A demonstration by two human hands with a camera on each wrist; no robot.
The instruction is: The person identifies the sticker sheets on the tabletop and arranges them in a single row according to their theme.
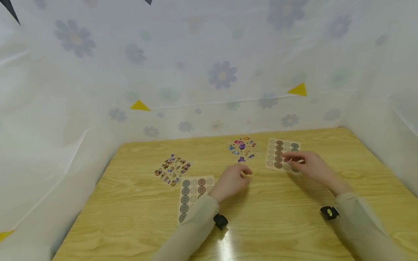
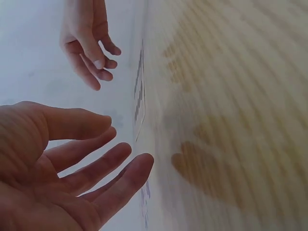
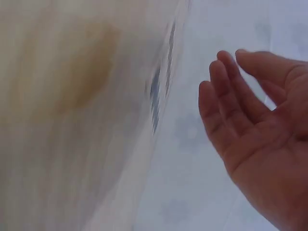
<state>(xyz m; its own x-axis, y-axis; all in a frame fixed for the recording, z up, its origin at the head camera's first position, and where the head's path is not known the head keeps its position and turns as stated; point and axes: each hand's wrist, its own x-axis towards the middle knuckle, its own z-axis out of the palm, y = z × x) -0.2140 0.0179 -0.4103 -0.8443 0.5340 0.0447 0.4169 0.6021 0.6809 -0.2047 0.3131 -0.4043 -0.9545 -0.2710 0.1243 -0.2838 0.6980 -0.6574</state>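
Note:
My left hand (image 1: 232, 180) hovers over the middle of the table, just right of a sheet of round stickers (image 1: 194, 190) that my sleeve partly covers. Its fingers are loosely bent with nothing between them, as the left wrist view shows. My right hand (image 1: 307, 165) hangs above a second sheet of round stickers (image 1: 274, 154) and hides its right part. In the right wrist view, that hand's fingers (image 3: 219, 96) are relaxed and hold nothing. Both sheets are pale, with rows of grey, brown and light circles.
Two round clusters of small colourful stickers lie on the wooden table (image 1: 130, 203): a brown-purple cluster (image 1: 172, 169) at left and a pink-blue cluster (image 1: 242, 148) toward the back. A flowered white curtain (image 1: 196, 72) with yellow triangles (image 1: 298, 90) encloses the table behind and at both sides.

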